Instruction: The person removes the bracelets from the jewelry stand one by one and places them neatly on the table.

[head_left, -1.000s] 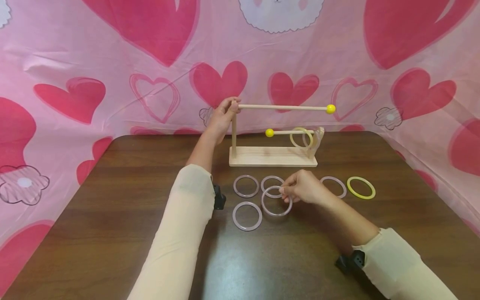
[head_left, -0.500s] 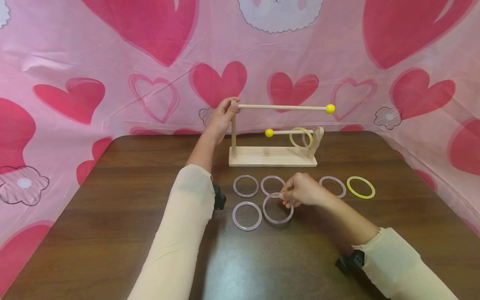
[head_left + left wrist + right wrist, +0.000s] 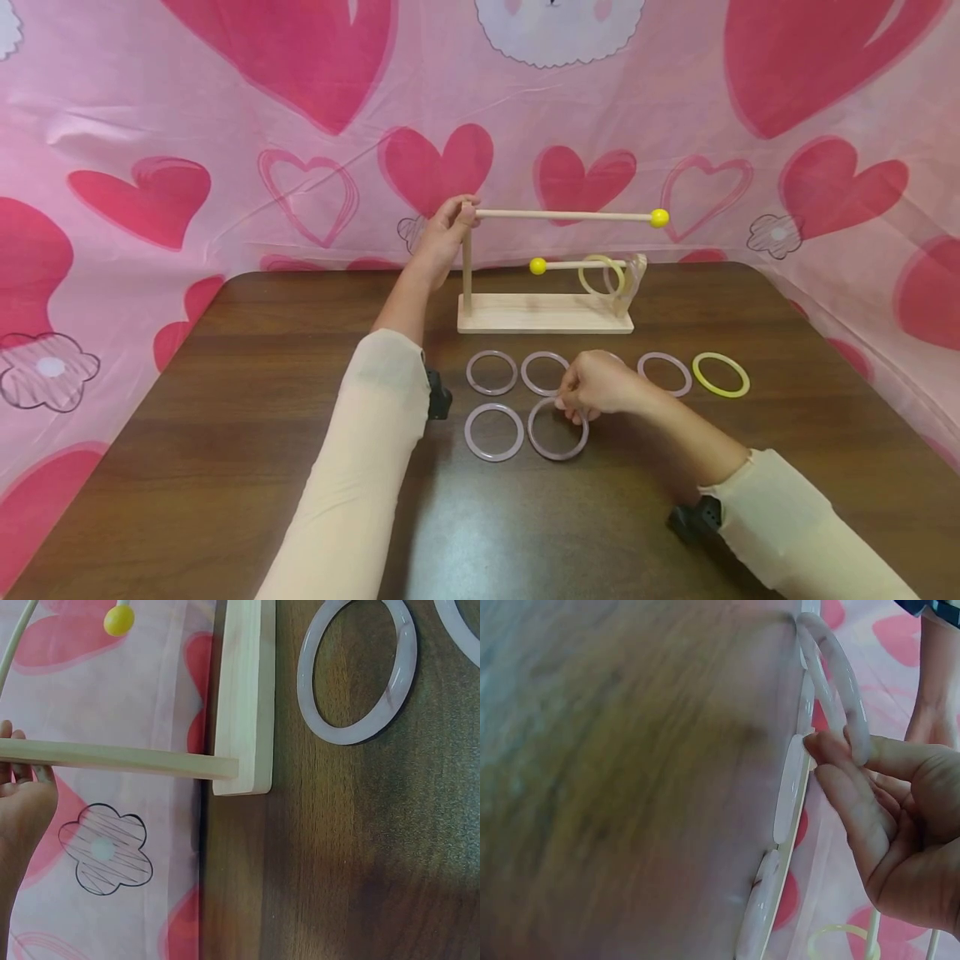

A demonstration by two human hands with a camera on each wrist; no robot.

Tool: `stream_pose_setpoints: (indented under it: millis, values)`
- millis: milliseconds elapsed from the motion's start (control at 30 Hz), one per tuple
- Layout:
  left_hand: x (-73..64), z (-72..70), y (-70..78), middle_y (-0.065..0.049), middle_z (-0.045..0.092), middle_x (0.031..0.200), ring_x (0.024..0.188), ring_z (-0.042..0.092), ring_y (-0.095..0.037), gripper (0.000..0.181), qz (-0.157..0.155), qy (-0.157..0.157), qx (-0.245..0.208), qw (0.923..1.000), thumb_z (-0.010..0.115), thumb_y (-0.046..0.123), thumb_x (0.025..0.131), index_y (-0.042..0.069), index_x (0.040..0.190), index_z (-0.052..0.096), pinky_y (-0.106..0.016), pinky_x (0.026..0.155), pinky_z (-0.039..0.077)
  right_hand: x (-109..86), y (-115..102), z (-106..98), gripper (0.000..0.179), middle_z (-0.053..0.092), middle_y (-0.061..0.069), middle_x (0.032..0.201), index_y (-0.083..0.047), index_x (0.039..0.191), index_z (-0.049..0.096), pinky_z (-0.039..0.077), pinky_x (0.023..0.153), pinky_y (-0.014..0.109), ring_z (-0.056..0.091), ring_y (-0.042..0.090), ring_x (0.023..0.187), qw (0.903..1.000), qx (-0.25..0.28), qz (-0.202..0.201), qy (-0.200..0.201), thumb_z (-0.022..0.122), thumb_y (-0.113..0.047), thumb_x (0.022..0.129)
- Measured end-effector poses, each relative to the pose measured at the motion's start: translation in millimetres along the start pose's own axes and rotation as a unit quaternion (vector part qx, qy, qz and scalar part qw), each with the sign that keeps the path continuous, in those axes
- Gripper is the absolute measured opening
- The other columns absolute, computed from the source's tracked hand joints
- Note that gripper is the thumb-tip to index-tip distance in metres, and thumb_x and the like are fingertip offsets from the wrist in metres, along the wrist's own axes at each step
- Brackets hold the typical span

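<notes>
over the middle of the table, the right hand is pinching a pale purple ring by its edge, holding it tilted; whether its lower side is touching down is not showing clearly. the left hand, well apart, is gripping the stand at the top of its post. a neighbouring ring is lying just beside the held one, so a light pinch and slow levelling are probably serving best. beyond, a yellow ring is hanging on the lower rod.
</notes>
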State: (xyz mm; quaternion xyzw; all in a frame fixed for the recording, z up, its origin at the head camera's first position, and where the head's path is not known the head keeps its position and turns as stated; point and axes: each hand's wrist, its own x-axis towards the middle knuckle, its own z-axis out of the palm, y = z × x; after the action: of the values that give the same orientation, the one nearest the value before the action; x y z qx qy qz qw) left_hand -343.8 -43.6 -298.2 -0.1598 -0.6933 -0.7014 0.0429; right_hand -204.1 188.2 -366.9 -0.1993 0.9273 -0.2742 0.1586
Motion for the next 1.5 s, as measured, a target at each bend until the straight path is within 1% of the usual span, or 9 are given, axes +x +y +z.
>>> stream_pose_setpoints:
  millis: [200, 333, 533, 800, 933, 1133, 1333, 1433, 1500]
  values:
    - [0.7, -0.5, -1.5, -0.012, 0.055, 0.115, 0.112, 0.049, -0.021, 0.034, -0.001, 0.001, 0.001, 1.0000, 0.046, 0.026, 0.096, 0.009, 0.126, 0.050, -0.032, 0.097, 0.033, 0.2, 0.6, 4.0, 0.018, 0.061, -0.002, 0.053, -0.006, 0.063, 0.067, 0.049, 0.045, 0.024, 0.060, 0.010, 0.048, 0.9998, -0.018, -0.009, -0.010, 0.068, -0.003, 0.080]
    - [1.1, -0.3, -2.3, -0.012, 0.055, 0.114, 0.112, 0.049, -0.021, 0.034, 0.002, 0.002, -0.001, 1.0000, 0.046, 0.025, 0.096, 0.009, 0.126, 0.050, -0.032, 0.097, 0.033, 0.6, 0.7, 4.2, 0.019, 0.059, -0.006, 0.050, -0.011, 0.060, 0.068, 0.046, 0.044, 0.024, 0.057, 0.009, 0.044, 0.9969, -0.071, -0.030, 0.012, 0.071, -0.008, 0.078]
    - [1.4, -0.3, -2.1, -0.014, 0.055, 0.113, 0.111, 0.049, -0.022, 0.034, 0.014, -0.001, -0.003, 0.9999, 0.046, 0.023, 0.097, 0.006, 0.127, 0.048, -0.031, 0.095, 0.034, 0.9, 0.8, 2.0, 0.019, 0.058, -0.011, 0.050, -0.016, 0.058, 0.067, 0.046, 0.056, 0.026, 0.055, 0.002, 0.044, 0.9878, -0.141, -0.054, 0.038, 0.075, -0.015, 0.075]
    - [2.5, -1.2, -3.0, -0.013, 0.055, 0.115, 0.111, 0.049, -0.022, 0.035, 0.006, 0.001, 0.002, 1.0000, 0.046, 0.026, 0.096, 0.008, 0.126, 0.049, -0.032, 0.095, 0.034, 3.1, -1.4, 3.4, 0.024, 0.050, -0.016, 0.042, -0.022, 0.053, 0.064, 0.043, 0.055, 0.028, 0.048, 0.001, 0.043, 0.9703, -0.229, -0.057, 0.053, 0.077, -0.029, 0.072]
    - [2.5, -1.1, -2.8, -0.013, 0.055, 0.116, 0.111, 0.049, -0.022, 0.036, 0.006, -0.001, -0.001, 1.0000, 0.046, 0.026, 0.096, 0.008, 0.127, 0.049, -0.032, 0.095, 0.034, 2.9, -1.9, 4.6, 0.025, 0.048, -0.017, 0.039, -0.023, 0.053, 0.063, 0.044, 0.057, 0.029, 0.047, -0.001, 0.039, 0.9686, -0.238, -0.047, 0.054, 0.078, -0.030, 0.072]
    - [2.3, -0.8, -1.6, -0.014, 0.055, 0.116, 0.111, 0.049, -0.022, 0.035, 0.004, -0.001, -0.004, 1.0000, 0.046, 0.026, 0.096, 0.008, 0.126, 0.049, -0.032, 0.096, 0.034, 3.0, -3.0, 5.9, 0.025, 0.047, -0.017, 0.038, -0.023, 0.054, 0.063, 0.045, 0.055, 0.028, 0.046, -0.003, 0.036, 0.9678, -0.242, -0.037, 0.058, 0.078, -0.032, 0.071]
    - [2.4, -0.9, -1.3, -0.021, 0.052, 0.120, 0.111, 0.048, -0.022, 0.035, 0.003, -0.002, -0.002, 1.0000, 0.046, 0.025, 0.096, 0.008, 0.126, 0.049, -0.032, 0.095, 0.034, 3.0, -5.0, 7.4, 0.025, 0.046, -0.017, 0.039, -0.023, 0.054, 0.062, 0.042, 0.050, 0.027, 0.047, -0.001, 0.037, 0.9679, -0.242, -0.026, 0.062, 0.079, -0.032, 0.071]
    - [2.7, -0.8, -1.5, -0.023, 0.051, 0.121, 0.111, 0.048, -0.022, 0.035, 0.003, -0.002, -0.006, 1.0000, 0.046, 0.025, 0.096, 0.008, 0.126, 0.049, -0.032, 0.096, 0.034, 3.1, -4.6, 7.6, 0.027, 0.045, -0.017, 0.039, -0.023, 0.052, 0.061, 0.041, 0.050, 0.028, 0.047, 0.002, 0.042, 0.9639, -0.255, -0.030, 0.072, 0.079, -0.033, 0.069]
    - [2.8, -0.7, -1.6, -0.022, 0.051, 0.119, 0.111, 0.048, -0.022, 0.034, 0.004, -0.001, -0.008, 1.0000, 0.047, 0.025, 0.096, 0.008, 0.126, 0.049, -0.032, 0.096, 0.034, 3.6, -3.6, 7.6, 0.029, 0.045, -0.017, 0.040, -0.024, 0.051, 0.059, 0.040, 0.050, 0.029, 0.046, 0.004, 0.045, 0.9605, -0.264, -0.034, 0.080, 0.080, -0.033, 0.068]
